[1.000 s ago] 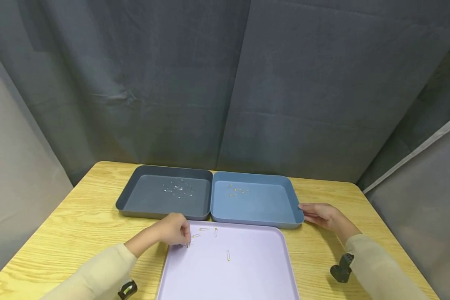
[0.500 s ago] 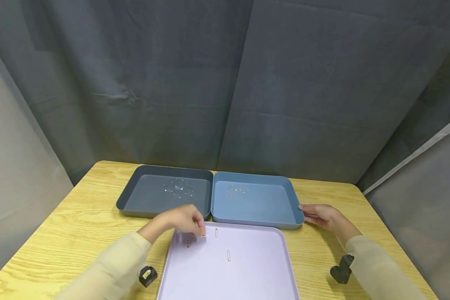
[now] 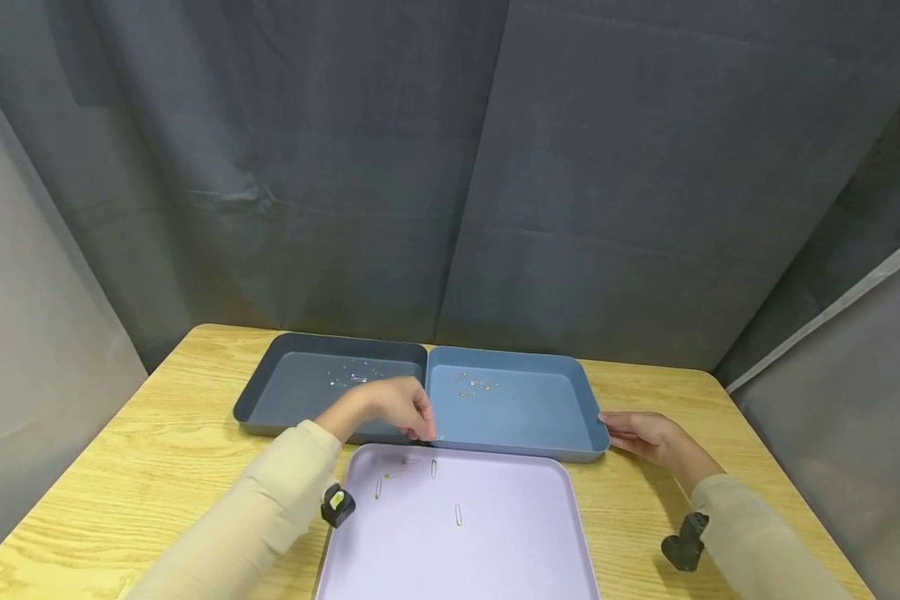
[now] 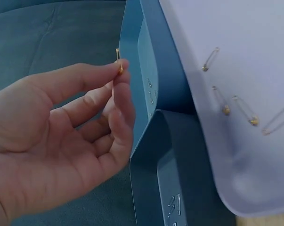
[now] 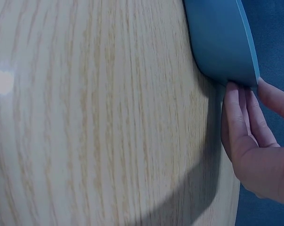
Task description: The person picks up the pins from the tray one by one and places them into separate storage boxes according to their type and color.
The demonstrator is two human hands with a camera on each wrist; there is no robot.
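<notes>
One small gold safety pin point(image 4: 118, 60) sits pinched between the thumb and forefinger of my left hand point(image 3: 393, 407), held in the air just above the seam where the two far trays meet. I judge it nearly weightless, stiff wire, slick and easy to flick away, so the hold belongs across its flat middle; if the clasp springs, the point could prick. My other fingers hang loose below the pinch.

Just beyond the pinch lies the light blue tray point(image 3: 562, 367), with a few gold pins point(image 3: 477, 386) gathered near its far side. To the left of the pinch is the dark grey tray point(image 3: 266, 379), holding a scatter of silver pins point(image 3: 354, 377). Nearer to me than the pinch, the lilac tray point(image 3: 570, 533) has four gold pins point(image 3: 432, 468) lying loose, most of them close under my hand.

My right hand point(image 3: 641, 433) rests well off to the right, fingers straight against the light blue tray's outer corner, gripping nothing
</notes>
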